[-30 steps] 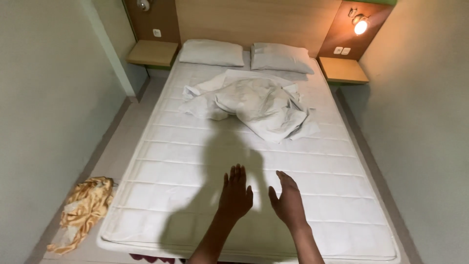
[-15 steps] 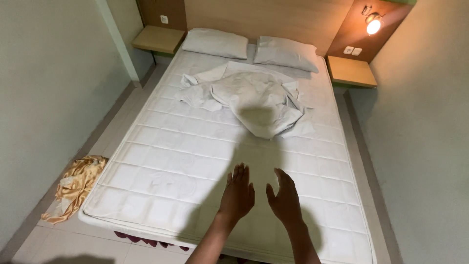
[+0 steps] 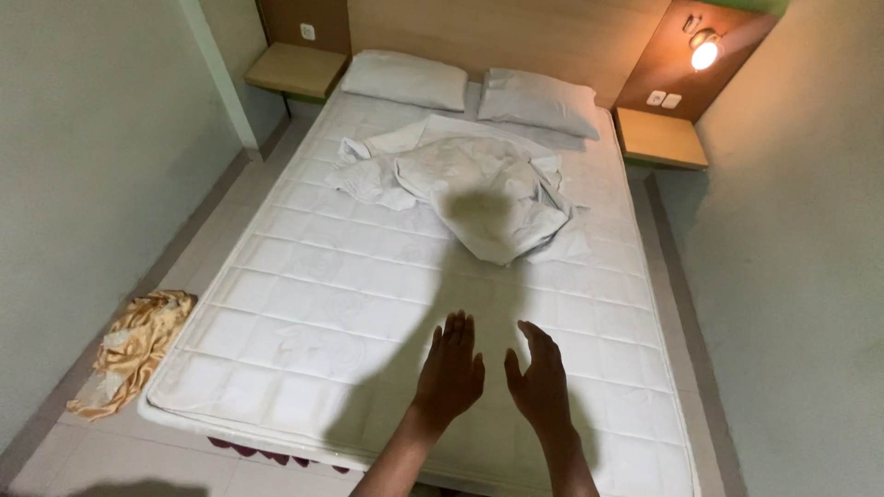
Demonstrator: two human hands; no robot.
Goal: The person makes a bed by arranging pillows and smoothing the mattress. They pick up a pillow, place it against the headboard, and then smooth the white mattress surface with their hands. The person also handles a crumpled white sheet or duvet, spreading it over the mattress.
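Your left hand [image 3: 451,373] is held out flat above the near end of the bare white quilted mattress [image 3: 304,313], fingers straight and close together, gripping nothing. Your right hand [image 3: 539,387] is just beside it, palm turned partly inward, fingers loosely open and slightly curled, also gripping nothing. The two hands are near each other but apart. Whether either one touches the mattress surface, you cannot tell from this angle; your dark shadow falls across the quilting beneath and beyond them.

To your left, on the pale tiled floor [image 3: 110,460] beside the mattress corner, a crumpled golden-yellow cloth [image 3: 138,345] lies in a heap.

Further up the mattress, well apart from your hands, a rumpled white bed sheet [image 3: 470,179] is piled loosely across the middle and upper part. Behind it, two white rectangular pillows [image 3: 405,78] lie side by side against the light wooden headboard [image 3: 497,32]. A small wooden bedside shelf [image 3: 295,69] sits at each side, and a lit round wall lamp [image 3: 704,51] glows above the right-hand one.
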